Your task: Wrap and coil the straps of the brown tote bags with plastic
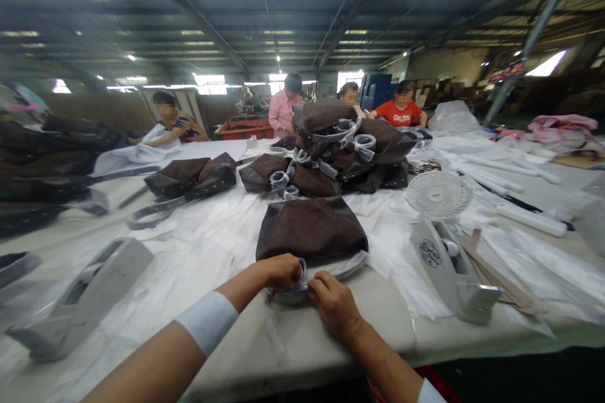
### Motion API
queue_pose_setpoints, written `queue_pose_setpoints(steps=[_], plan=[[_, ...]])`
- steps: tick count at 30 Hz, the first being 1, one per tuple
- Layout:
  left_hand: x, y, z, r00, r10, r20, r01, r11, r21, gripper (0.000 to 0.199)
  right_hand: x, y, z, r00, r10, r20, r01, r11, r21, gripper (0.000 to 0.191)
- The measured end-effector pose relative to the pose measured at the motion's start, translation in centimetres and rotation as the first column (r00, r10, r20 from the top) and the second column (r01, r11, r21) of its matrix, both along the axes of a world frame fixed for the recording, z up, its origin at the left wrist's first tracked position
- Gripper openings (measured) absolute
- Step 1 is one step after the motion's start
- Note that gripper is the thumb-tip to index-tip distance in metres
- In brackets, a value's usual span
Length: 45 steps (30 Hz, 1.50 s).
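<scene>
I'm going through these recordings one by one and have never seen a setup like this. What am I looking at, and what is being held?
There's no machine here: these are a person's bare hands. The single picture comes from a camera worn on that person's head, looking forward and down. The left hand and right hand grip a plastic-wrapped strap in front of a dark brown bag. On the pale-covered table, more bags are heaped behind it. What look like tape dispensers stand on either side. Several other people are across the table.
</scene>
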State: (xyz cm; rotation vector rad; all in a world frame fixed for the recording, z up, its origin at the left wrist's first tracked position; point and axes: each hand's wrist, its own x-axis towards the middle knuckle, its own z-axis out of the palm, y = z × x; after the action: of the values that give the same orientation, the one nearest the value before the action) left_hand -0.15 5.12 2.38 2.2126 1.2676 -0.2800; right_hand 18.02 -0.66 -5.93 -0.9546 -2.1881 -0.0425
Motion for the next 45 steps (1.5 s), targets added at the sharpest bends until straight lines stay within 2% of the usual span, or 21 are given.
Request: queue_pose_setpoints(steps=[3,7,10,13,18,23,28,32,35,40,45], plan=[[0.2,0.2,0.3,1.000,0.029,-0.006,-0.029,0.998,-0.056,0.005,0.1,0.4,0.4,0.999,0.037,0.032,-0.034,0.997,-0.073,0.015],[0.3,0.5,0.5,0.994,0.108,-0.009,-0.109,0.990,-0.087,0.027,-0.2,1.2,0.1,0.996,0.047,0.075,-0.044,0.998,-0.041,0.016],[0.4,0.3,0.3,0.989,0.149,-0.007,-0.149,0.988,-0.050,0.027,-0.2,1.4,-0.1,0.994,0.044,0.102,-0.041,0.999,-0.033,0.017],[0.6,0.0,0.3,0.990,0.136,-0.023,-0.136,0.991,0.020,0.020,-0.2,1.4,0.0,0.993,0.050,0.109,-0.043,0.997,-0.066,0.017],[1.9,-0.6,0.6,0.992,0.053,-0.113,-0.032,0.982,0.185,0.015,-0.1,1.6,0.4,0.987,0.086,0.138,-0.066,0.988,-0.142,0.016],[2.2,-1.7,0.2,0.980,-0.086,-0.182,0.144,0.932,0.333,0.020,0.1,1.9,0.6,0.975,0.146,0.166,-0.120,0.980,-0.156,0.021],[1.4,-2.1,0.4,0.943,-0.265,-0.200,0.319,0.892,0.319,0.019,0.2,2.2,0.8,0.974,0.180,0.139,-0.155,0.973,-0.170,0.025],[1.0,-1.4,0.7,0.919,-0.328,-0.220,0.382,0.881,0.281,0.018,0.7,2.3,1.0,0.968,0.217,0.124,-0.200,0.970,-0.136,0.025],[0.9,-0.9,0.6,0.913,-0.339,-0.228,0.393,0.880,0.268,0.018,1.3,2.1,1.1,0.977,0.147,0.154,-0.139,0.988,-0.066,0.025],[0.6,-0.8,0.4,0.915,-0.335,-0.223,0.387,0.886,0.255,0.016,1.6,2.2,1.5,0.955,-0.020,0.295,-0.002,0.997,0.075,0.022],[0.8,-1.2,1.0,0.930,-0.303,-0.208,0.347,0.911,0.224,0.016,1.8,2.4,1.8,0.922,-0.092,0.377,0.075,0.995,0.060,0.020]])
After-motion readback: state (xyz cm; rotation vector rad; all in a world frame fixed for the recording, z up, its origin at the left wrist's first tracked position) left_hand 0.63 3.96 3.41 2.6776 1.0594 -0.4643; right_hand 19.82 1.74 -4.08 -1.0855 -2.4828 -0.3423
